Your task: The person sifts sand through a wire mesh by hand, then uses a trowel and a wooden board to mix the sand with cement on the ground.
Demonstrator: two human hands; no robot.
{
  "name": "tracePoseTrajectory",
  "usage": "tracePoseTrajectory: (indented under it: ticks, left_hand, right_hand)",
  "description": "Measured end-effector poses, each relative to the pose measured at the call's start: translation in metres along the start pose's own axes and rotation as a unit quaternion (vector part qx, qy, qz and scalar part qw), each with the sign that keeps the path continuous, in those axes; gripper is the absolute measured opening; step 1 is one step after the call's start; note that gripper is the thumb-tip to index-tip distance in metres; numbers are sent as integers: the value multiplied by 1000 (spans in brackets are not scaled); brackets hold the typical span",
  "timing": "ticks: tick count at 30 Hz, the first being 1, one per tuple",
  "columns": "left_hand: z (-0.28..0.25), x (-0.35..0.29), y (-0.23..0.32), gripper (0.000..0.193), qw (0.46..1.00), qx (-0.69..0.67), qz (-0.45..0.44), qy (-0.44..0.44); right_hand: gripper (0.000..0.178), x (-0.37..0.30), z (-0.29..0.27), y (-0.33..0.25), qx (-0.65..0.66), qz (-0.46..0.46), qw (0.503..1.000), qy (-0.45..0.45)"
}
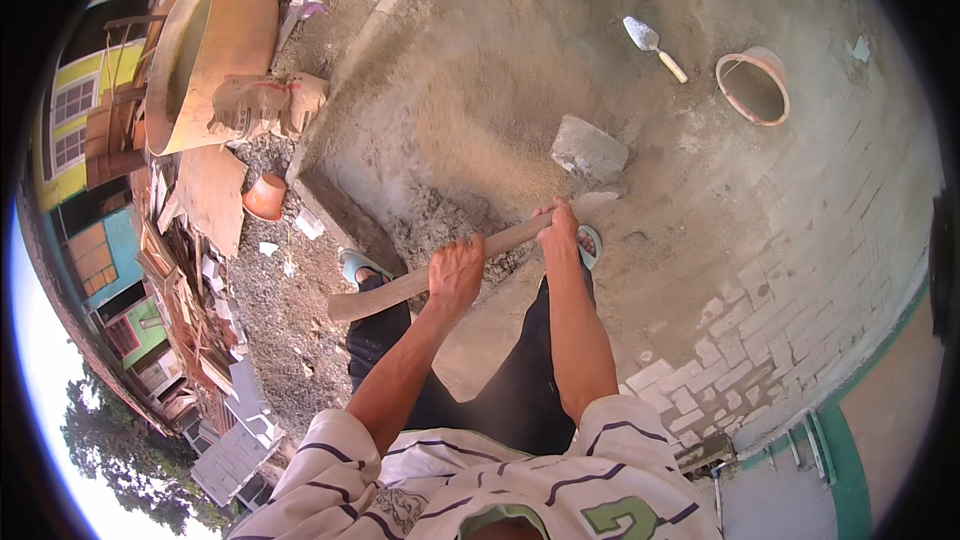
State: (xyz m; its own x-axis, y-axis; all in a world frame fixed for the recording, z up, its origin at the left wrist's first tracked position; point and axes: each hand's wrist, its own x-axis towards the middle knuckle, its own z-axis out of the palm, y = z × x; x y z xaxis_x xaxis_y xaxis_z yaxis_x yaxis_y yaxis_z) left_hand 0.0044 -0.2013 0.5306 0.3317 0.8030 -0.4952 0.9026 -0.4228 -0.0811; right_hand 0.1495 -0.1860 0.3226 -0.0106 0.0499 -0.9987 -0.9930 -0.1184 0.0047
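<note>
Fingers [464, 248] of the left hand [456, 274] and right hand [560, 223] wrapped around a wooden handle [398, 292], slanting from eight to two o'clock; beyond the right hand, grey block [588, 147] and trowel [643, 35] at one o'clock, bucket [770, 58] at two.

Place: was an outdoor building site
Trowel [642, 35]: lay right of the sand [490, 110]
Scrap boards [210, 202]: lay left of it

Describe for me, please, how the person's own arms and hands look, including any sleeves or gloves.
The left hand and right hand are bare, and no glove, watch or wristband shows. Both forearms are uncovered too. The left sleeve and right sleeve are short, loose and off-white, with thin dark stripes.
</note>
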Motion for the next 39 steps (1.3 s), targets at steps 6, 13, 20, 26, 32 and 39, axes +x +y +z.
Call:
tracePoseTrajectory:
  ticks: [6, 13, 20, 26, 32, 39]
  left_hand:
    - [30, 39, -45, 21, 996, -31, 49, -63]
    - [111, 56, -189, 10, 990, -71, 124, -20]
    - [183, 98, -321, 5, 978, 14, 208, -29]
    - [229, 122, -421, 11, 966, 100, 238, -2]
    - [257, 116, -512, 24, 955, 148, 253, 57]
    - [294, 102, -621, 42, 961, 81, 247, 94]
  right_hand:
    - [16, 92, -8, -22, 25, -40, 999, -9]
    - [21, 153, -12, 86, 111, -74, 991, -27]
    - [20, 230, 7, 231, 145, -42, 988, 23]
    - [15, 314, 73, 316, 132, -31, 991, -12]
    - [6, 297, 120, 410, 97, -32, 995, 8]
    - [14, 313, 152, 498, 158, -17, 987, 0]
